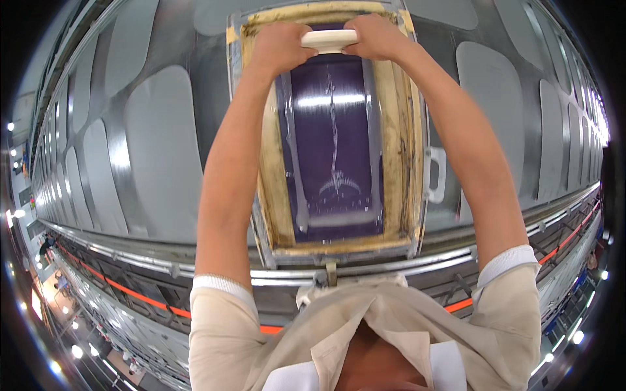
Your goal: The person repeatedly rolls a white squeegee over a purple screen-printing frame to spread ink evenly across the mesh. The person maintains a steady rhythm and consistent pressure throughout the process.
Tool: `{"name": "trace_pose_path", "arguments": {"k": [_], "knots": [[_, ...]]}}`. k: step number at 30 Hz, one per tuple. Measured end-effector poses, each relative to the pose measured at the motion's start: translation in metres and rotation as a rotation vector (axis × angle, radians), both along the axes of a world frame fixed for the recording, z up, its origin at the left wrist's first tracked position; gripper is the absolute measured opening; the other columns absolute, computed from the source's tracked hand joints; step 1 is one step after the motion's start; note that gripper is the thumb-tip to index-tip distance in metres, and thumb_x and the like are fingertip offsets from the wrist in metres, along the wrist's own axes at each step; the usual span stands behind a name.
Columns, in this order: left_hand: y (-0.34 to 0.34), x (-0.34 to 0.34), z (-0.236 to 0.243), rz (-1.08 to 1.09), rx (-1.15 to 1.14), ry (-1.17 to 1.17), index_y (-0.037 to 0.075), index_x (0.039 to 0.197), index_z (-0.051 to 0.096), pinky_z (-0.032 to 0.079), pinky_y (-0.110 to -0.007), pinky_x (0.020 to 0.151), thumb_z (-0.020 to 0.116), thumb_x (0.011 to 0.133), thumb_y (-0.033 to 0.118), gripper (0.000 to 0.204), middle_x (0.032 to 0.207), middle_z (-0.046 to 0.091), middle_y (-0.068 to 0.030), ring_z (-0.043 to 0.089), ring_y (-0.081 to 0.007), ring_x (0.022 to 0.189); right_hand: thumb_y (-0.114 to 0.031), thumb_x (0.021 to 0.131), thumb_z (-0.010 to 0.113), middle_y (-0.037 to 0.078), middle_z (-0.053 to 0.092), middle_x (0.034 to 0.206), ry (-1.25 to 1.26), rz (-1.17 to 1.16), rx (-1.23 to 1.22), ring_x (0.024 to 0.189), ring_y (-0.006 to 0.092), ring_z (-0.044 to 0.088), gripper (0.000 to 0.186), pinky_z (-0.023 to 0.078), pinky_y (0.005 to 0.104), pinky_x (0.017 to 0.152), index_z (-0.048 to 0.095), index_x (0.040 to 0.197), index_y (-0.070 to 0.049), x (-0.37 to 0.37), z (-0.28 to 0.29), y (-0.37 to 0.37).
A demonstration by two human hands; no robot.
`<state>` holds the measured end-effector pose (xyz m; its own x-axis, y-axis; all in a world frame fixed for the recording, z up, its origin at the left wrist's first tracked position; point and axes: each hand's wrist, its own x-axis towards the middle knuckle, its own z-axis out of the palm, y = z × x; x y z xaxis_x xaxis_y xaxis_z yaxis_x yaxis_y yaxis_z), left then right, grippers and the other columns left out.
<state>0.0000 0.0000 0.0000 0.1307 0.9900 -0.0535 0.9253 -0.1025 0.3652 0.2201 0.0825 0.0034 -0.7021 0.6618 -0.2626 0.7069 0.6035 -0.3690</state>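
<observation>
Head view, and nearest are the beige sleeves [228,319] with their white cuffs, two bare forearms stretched out from them over a metal rail [287,279]. Past that rail sits the frame [405,182], rectangular, its tan inner border smudged dark, a white handle [435,174] standing out on its right side. Inside it, a deep purple panel [313,143], glossy, a pale streak [334,130] running down its middle to a curved mark near the close end. And there, right at the far end, is the grip: left hand [282,47] clamped on one end of a cream bar [330,40], right hand [378,38] clamped on the other, fingers curled round, the bar's middle bare between them. The bar lies crosswise over the frame's far end. Around it, grey rounded sheets [163,130] line the long desk [207,124] on both sides.
</observation>
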Motion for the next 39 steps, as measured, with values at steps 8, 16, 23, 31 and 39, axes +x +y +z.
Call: {"name": "trace_pose_path", "arguments": {"k": [8,16,23,31,39], "knots": [[-0.22,0.069,0.018,-0.076,0.056,-0.102,0.014,0.089,0.078,0.052,-0.046,0.073,0.085,0.073,0.025,0.021,0.079,0.072,-0.0096,0.07,-0.0332,0.078,-0.029,0.079,0.084,0.012,0.075,0.093,0.043,0.01,-0.051,0.092,0.0343,0.072,0.029,0.057,0.0466,0.083,0.074,0.099,-0.011,0.074,0.016,-0.217],[-0.356,0.115,0.03,-0.036,0.149,-0.051,0.014,0.09,0.075,0.046,-0.041,0.084,0.084,0.073,0.023,0.021,0.09,0.072,-0.0018,0.066,-0.0242,0.086,-0.036,0.081,0.083,0.018,0.073,0.105,0.224,-0.08,-0.255,0.102,0.0372,0.068,0.043,0.054,0.0454,0.089,0.072,0.109,-0.005,0.12,0.053,-0.334],[-0.365,0.117,0.036,-0.027,0.08,-0.021,0.014,0.093,0.073,0.047,-0.042,0.089,0.083,0.064,0.015,0.031,0.098,0.069,-0.0019,0.062,-0.0243,0.098,-0.038,0.101,0.062,0.019,0.072,0.113,0.236,-0.958,0.15,0.111,0.04,0.065,0.039,0.05,0.047,0.095,0.065,0.124,-0.007,0.189,-0.033,-0.22],[-0.4,0.097,0.046,0.022,0.087,-0.085,0.015,0.095,0.073,0.046,-0.04,0.093,0.082,0.065,0.015,0.031,0.097,0.069,0.0008,0.065,-0.0225,0.096,-0.031,0.097,0.068,0.013,0.072,0.094,0.288,-0.986,0.066,0.088,0.0278,0.068,0.028,0.052,0.0377,0.081,0.07,0.101,-0.003,0.17,0.015,-0.241],[-0.45,-0.125,0.053,0.158,0.104,-0.06,0.017,0.094,0.076,0.05,-0.044,0.088,0.08,0.072,0.014,0.023,0.095,0.073,-0.0025,0.068,-0.0278,0.096,-0.024,0.097,0.065,0.011,0.072,0.099,0.738,-0.854,0.095,0.093,0.0268,0.067,0.02,0.051,0.0371,0.085,0.07,0.103,-0.005,-0.063,-0.03,-0.313]]}}
